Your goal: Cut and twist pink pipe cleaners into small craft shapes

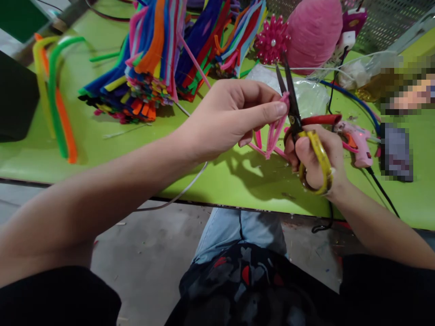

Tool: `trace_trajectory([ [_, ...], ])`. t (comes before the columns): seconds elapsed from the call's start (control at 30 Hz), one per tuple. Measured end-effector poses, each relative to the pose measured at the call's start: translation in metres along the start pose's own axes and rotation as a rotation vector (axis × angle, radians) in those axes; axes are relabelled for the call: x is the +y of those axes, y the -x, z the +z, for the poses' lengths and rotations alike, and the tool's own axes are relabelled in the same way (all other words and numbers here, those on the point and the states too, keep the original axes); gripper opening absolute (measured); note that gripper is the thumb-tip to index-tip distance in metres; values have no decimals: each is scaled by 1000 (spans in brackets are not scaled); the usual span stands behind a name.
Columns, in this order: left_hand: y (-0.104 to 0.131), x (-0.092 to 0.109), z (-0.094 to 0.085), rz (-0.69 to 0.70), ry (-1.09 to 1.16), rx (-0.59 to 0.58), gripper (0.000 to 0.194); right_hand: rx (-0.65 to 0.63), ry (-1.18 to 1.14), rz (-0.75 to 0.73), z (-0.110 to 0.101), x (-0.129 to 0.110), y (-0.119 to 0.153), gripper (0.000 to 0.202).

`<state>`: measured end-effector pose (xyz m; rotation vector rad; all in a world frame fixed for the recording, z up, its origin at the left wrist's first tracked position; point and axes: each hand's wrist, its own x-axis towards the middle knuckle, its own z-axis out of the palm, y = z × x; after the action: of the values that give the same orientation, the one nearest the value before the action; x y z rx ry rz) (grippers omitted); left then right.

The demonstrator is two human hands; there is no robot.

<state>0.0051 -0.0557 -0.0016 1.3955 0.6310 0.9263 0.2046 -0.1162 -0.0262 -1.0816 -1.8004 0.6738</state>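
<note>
Between the thumb and fingers of my left hand is a bent pink pipe cleaner, its folded loops hanging below the fingertips. My right hand grips scissors by their yellow handle. The dark blades point up and stand a little apart, right beside the pinched end of the pipe cleaner. Whether the blades touch it I cannot tell. Both hands are above the green table, near its front edge.
Bundles of coloured pipe cleaners lie at the back, loose ones at the left. A pink glue gun, its cord and a blurred-out dark object are at the right. A pink cone and flower stand behind.
</note>
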Motion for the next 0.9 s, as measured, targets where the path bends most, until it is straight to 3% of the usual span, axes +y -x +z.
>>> trace_trajectory([
  [0.17,-1,-3,0,31,-41,31,23,36,-57,98,2,7,4,61],
  [0.43,-2,-6,-2,38,-73,50,26,-60,35,2,-3,5,2,53],
  [0.9,-3,-4,-1,-16,-28,8,29,-54,135,-18,-4,3,2,57],
])
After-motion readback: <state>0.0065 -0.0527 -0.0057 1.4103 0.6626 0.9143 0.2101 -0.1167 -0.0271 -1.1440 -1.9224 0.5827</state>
